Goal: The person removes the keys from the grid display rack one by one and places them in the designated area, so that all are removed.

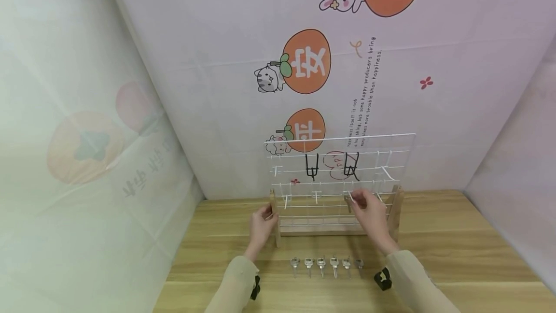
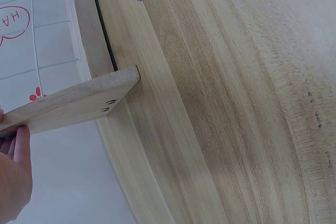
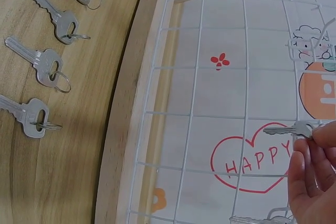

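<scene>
A white wire grid rack (image 1: 330, 216) with wooden legs stands on the table, with white and black hooks on it. My left hand (image 1: 262, 226) grips its left wooden post (image 1: 277, 228), thumb and fingers on either side; in the left wrist view only part of that hand (image 2: 13, 177) shows. My right hand (image 1: 370, 211) pinches a silver key (image 3: 286, 129) by its head, in front of the grid at a lower white hook (image 1: 351, 196). Fingers hide part of the head and its ring. A jagged silver edge, apparently another key (image 3: 257, 219), shows below on the grid.
Several silver keys with rings lie in a row in front of the rack, one of them a key (image 1: 321, 265) near the middle. Black hooks (image 1: 312, 167) hang on the upper grid. A printed cloth (image 1: 230, 110) covers the wall behind the wooden table (image 1: 226, 216).
</scene>
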Action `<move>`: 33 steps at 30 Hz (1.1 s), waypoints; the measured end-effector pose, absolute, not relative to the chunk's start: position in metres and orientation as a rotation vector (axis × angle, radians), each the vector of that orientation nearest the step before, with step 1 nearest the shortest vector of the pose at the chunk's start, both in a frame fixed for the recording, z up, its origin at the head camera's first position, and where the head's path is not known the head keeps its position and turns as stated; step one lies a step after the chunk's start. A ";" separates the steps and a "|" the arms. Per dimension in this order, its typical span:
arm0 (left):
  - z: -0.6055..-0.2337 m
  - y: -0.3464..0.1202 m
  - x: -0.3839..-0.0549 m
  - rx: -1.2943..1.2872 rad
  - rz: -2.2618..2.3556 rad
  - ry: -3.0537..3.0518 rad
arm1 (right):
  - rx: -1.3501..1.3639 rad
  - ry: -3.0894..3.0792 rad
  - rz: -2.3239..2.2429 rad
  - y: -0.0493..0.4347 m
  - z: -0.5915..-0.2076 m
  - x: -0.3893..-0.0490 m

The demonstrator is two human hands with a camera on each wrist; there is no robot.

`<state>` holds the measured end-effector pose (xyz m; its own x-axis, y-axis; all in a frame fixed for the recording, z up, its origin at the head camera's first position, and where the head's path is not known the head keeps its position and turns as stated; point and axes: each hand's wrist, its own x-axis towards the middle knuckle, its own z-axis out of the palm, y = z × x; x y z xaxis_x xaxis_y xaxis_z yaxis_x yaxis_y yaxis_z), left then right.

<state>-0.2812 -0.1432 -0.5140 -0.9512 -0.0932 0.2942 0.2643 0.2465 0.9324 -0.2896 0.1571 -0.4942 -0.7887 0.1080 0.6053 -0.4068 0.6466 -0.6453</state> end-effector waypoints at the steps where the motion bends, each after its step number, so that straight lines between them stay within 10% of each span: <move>1: -0.511 -0.143 -0.279 -0.159 -1.766 -2.236 | 0.234 -2.247 1.092 0.157 -0.494 -0.289; 33: -0.518 -0.145 -0.283 -0.159 -1.812 -2.225 | 0.281 -2.244 1.070 0.163 -0.483 -0.271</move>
<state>-0.2834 -0.1452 -0.5180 -0.9582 -0.0830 0.2736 0.2512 0.2130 0.9442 -0.2712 0.1627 -0.4829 -0.7799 0.0735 0.6216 -0.4368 0.6474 -0.6246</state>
